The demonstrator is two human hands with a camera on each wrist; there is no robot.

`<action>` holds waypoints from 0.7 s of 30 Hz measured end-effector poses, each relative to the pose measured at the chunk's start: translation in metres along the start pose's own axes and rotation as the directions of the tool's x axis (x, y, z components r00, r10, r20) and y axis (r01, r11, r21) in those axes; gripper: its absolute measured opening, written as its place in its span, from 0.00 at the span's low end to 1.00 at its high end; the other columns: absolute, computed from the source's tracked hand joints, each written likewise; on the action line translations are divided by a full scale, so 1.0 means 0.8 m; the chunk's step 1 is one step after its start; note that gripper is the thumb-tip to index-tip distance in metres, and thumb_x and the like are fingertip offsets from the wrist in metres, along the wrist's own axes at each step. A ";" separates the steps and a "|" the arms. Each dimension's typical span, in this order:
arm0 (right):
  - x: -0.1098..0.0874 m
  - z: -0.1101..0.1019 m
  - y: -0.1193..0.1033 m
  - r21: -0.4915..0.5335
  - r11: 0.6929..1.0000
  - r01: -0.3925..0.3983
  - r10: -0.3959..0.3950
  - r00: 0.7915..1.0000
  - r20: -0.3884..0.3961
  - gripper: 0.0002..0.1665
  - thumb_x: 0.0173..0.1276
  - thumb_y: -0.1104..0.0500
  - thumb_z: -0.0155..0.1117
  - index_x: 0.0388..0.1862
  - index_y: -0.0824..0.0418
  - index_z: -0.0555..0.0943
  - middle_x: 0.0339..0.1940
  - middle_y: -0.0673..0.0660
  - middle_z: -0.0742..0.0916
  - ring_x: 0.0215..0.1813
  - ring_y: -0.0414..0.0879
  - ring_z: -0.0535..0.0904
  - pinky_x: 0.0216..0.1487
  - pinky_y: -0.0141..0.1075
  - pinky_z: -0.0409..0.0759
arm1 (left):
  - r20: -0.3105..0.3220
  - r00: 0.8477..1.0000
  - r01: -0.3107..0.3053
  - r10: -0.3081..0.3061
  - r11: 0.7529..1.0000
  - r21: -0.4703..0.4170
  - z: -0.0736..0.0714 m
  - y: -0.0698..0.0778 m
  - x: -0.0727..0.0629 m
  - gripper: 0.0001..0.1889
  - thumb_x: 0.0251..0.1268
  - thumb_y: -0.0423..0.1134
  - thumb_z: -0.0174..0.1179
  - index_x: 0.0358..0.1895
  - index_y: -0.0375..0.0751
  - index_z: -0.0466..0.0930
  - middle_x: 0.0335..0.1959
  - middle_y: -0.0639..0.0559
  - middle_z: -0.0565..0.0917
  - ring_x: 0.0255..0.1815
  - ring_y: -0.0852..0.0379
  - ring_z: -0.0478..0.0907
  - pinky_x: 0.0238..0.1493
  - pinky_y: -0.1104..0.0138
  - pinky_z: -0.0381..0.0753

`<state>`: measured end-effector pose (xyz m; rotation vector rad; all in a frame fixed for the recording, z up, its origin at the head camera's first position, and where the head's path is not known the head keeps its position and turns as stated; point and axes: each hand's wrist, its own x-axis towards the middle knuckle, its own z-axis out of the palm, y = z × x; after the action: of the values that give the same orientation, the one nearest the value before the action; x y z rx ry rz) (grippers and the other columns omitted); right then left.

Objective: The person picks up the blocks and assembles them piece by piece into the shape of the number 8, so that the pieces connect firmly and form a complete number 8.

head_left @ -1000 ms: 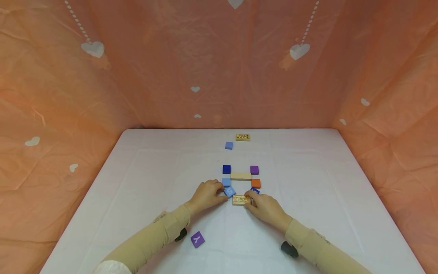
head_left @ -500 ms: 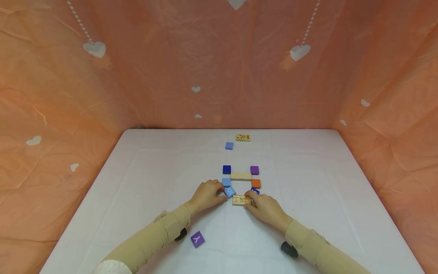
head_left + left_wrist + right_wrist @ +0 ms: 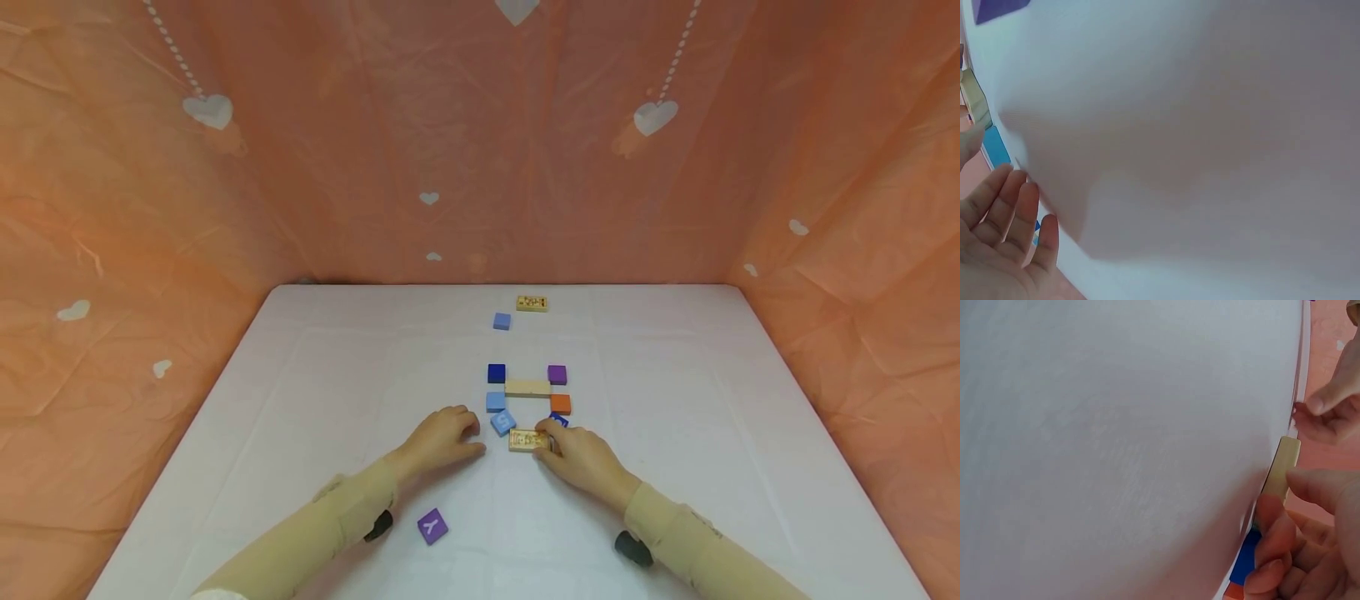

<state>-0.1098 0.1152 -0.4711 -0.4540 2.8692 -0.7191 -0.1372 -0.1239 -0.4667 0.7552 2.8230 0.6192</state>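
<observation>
My right hand (image 3: 588, 465) pinches the right end of a printed wooden block (image 3: 524, 440) between thumb and fingers. In the right wrist view the thumb lies on one side of this wooden block (image 3: 1283, 465). A dark blue block (image 3: 558, 420), partly hidden by the fingers, sits just behind. My left hand (image 3: 438, 442) is apart to the left with loosely curved fingers and holds nothing. Nearest to it is a tilted light blue letter block (image 3: 502, 422), at the wooden block's upper left corner. The left wrist view shows the left fingers (image 3: 1007, 212) spread.
Behind, a plain wooden block (image 3: 527, 388) lies between a navy block (image 3: 497, 373), a light blue block (image 3: 495, 402), a purple block (image 3: 557, 375) and an orange block (image 3: 560, 404). Farther back are a blue block (image 3: 502, 321) and a printed wooden block (image 3: 532, 303). A purple Y block (image 3: 432, 527) lies in front.
My left hand has let go of the tilted light blue letter block and drawn back to the left and towards me. The right hand stays in place on the printed wooden block.
</observation>
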 end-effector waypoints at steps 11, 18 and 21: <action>-0.002 0.000 0.001 -0.009 0.999 0.031 -0.031 0.999 -0.021 0.21 0.61 0.50 0.65 0.51 0.55 0.77 0.18 0.46 0.74 0.19 0.38 0.65 0.20 0.27 0.59 | 0.156 0.982 -0.107 0.106 0.994 -0.004 -0.012 -0.013 -0.042 0.15 0.48 0.53 0.68 0.31 0.48 0.77 0.29 0.61 0.75 0.32 0.65 0.65 0.37 0.71 0.69; -0.003 -0.001 0.002 -0.003 1.000 0.010 -0.010 1.000 -0.021 0.20 0.61 0.50 0.65 0.50 0.54 0.77 0.16 0.46 0.72 0.19 0.39 0.65 0.20 0.28 0.58 | 0.245 0.966 -0.084 0.079 0.996 0.008 -0.023 -0.014 -0.071 0.23 0.38 0.61 0.70 0.30 0.51 0.73 0.27 0.64 0.71 0.32 0.65 0.63 0.37 0.70 0.63; -0.002 0.000 0.002 -0.006 1.000 0.015 -0.015 1.000 -0.024 0.20 0.60 0.50 0.65 0.50 0.55 0.77 0.16 0.47 0.71 0.19 0.39 0.65 0.20 0.28 0.57 | 0.265 0.960 -0.101 0.084 0.994 0.051 -0.027 -0.012 -0.083 0.25 0.34 0.63 0.70 0.28 0.52 0.71 0.26 0.65 0.68 0.32 0.65 0.61 0.38 0.69 0.60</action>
<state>-0.1087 0.1174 -0.4718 -0.4714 2.8942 -0.7240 -0.0898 -0.1725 -0.4484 0.9123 2.5863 0.4075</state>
